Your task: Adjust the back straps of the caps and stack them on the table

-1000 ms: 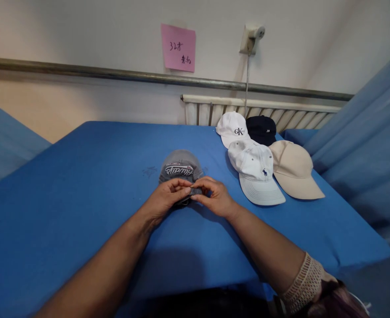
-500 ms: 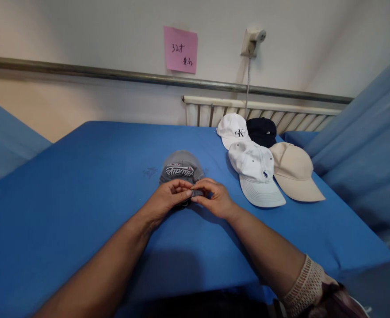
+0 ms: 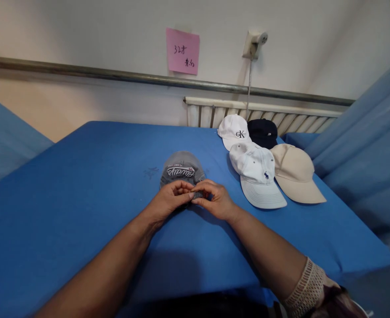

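At the gray cap (image 3: 181, 170), both hands (image 3: 171, 196) fingertip to fingertip.

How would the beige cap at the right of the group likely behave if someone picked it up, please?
The beige cap looks like plain fabric, so it is probably light for its size. Its smooth, domed crown holds its shape unsupported, suggesting some stiffness. Resting crown up, it seems unlikely to roll.

- Worn on the head, above the near side of the blue table (image 3: 82, 190).
- Facing forward and down, across to the wall (image 3: 115, 35).
- Near enough to centre closely on the left hand (image 3: 170, 198) and right hand (image 3: 216, 201).
- Wide enough to reach the right-side curtain (image 3: 374, 145).
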Demonstrator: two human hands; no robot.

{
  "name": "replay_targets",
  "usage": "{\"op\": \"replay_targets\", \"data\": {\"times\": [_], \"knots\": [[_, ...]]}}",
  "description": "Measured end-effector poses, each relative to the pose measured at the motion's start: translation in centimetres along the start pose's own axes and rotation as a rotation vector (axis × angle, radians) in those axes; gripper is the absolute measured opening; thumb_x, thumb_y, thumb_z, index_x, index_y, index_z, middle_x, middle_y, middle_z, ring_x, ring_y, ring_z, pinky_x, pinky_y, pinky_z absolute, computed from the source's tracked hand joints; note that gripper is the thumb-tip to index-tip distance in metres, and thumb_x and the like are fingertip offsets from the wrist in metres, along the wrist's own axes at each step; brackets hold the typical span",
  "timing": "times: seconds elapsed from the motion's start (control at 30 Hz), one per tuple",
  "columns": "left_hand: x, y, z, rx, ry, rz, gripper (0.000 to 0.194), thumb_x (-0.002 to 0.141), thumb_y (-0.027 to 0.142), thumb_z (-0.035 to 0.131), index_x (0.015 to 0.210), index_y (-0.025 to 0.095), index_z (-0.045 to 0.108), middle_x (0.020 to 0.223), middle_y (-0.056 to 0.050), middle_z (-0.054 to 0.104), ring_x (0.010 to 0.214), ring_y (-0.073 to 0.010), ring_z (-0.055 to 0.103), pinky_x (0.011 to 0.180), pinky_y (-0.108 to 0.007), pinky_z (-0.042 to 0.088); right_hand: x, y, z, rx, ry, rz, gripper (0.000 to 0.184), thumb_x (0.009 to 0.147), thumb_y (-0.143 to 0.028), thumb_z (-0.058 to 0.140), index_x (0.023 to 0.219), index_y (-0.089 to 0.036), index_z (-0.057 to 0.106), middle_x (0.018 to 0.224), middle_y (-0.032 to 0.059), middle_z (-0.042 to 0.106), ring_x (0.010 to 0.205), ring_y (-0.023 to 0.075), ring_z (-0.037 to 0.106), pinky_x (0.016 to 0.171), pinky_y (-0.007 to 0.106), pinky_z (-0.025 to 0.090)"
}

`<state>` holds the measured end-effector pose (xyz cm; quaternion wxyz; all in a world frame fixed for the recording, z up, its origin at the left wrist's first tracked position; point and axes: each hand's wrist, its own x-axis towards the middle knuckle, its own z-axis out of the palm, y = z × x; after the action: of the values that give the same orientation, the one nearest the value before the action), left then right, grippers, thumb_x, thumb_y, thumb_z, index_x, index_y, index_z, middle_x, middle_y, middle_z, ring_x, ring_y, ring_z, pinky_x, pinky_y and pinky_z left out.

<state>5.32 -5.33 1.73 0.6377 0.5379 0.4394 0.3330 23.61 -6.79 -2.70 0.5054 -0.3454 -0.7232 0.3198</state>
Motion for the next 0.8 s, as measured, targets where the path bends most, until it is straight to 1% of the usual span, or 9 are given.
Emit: {"op": "replay_targets", "data": {"times": [0.17, 0.3, 0.5, 0.6, 0.67, 0.8], "knots": [[0.08, 0.06, 0.38, 0.035, 0.039, 0.01, 0.031, 0.061, 0.027, 0.079, 0.086, 0.015, 0.064, 0.075, 0.002, 0.062, 0.066, -0.0093, 0.053, 0.061, -0.023, 0.04, -0.02, -0.05, 0.12, -0.025, -0.01, 0.006, 0.019, 0.081, -0.027, 0.074, 0.099, -0.024, 0.07, 0.093, 0.0037, 0.066, 0.081, 0.0165, 0.062, 0.072, 0.03, 0.052], [0.1, 0.03, 0.55, 0.041, 0.077, 0.014, 0.03, 0.06, 0.026, 0.078, 0.083, 0.014, 0.062, 0.072, 0.003, 0.061, 0.065, -0.009, 0.053, 0.062, -0.023, 0.04, -0.03, 0.01, 0.22, -0.025, -0.008, 0.001, 0.019, 0.08, -0.024, 0.073, 0.1, -0.024, 0.07, 0.094, 0.0038, 0.066, 0.082, 0.0166, 0.062, 0.073, 0.03, 0.052], [0.17, -0.2, 0.62, 0.014, 0.048, 0.043, 0.035, 0.061, 0.032, 0.081, 0.085, 0.016, 0.062, 0.076, 0.002, 0.063, 0.069, -0.0106, 0.056, 0.066, -0.025, 0.043, 0.05, -0.04, 0.21, -0.036, -0.001, 0.006, 0.017, 0.082, -0.025, 0.071, 0.1, -0.024, 0.07, 0.093, 0.0036, 0.067, 0.079, 0.016, 0.061, 0.069, 0.029, 0.052], [0.19, -0.28, 0.54, 0.021, 0.055, 0.052, 0.036, 0.06, 0.032, 0.083, 0.084, 0.016, 0.061, 0.075, 0.002, 0.063, 0.068, -0.0107, 0.056, 0.065, -0.025, 0.043, 0.08, -0.07, 0.18, -0.04, -0.001, -0.005, 0.016, 0.084, -0.025, 0.069, 0.1, -0.024, 0.07, 0.092, 0.0034, 0.067, 0.077, 0.0155, 0.061, 0.067, 0.028, 0.051], [0.14, -0.26, 0.33, 0.01, 0.036, 0.031, 0.036, 0.062, 0.034, 0.082, 0.086, 0.016, 0.062, 0.074, 0.002, 0.062, 0.066, -0.0105, 0.055, 0.062, -0.024, 0.042, 0.06, 0.01, 0.16, -0.041, 0.002, -0.008, 0.017, 0.083, -0.027, 0.07, 0.1, -0.024, 0.07, 0.091, 0.0035, 0.067, 0.076, 0.0155, 0.061, 0.067, 0.028, 0.051], [-0.05, -0.03, -0.25, -0.049, -0.029, -0.02, 0.038, 0.069, 0.039, 0.079, 0.096, 0.016, 0.065, 0.076, 0.001, 0.063, 0.064, -0.0102, 0.056, 0.062, -0.025, 0.043, -0.03, 0.33, 0.11, -0.041, 0.058, 0.016, 0.019, 0.081, -0.032, 0.073, 0.098, -0.023, 0.07, 0.092, 0.004, 0.068, 0.078, 0.016, 0.062, 0.069, 0.029, 0.051]]}}
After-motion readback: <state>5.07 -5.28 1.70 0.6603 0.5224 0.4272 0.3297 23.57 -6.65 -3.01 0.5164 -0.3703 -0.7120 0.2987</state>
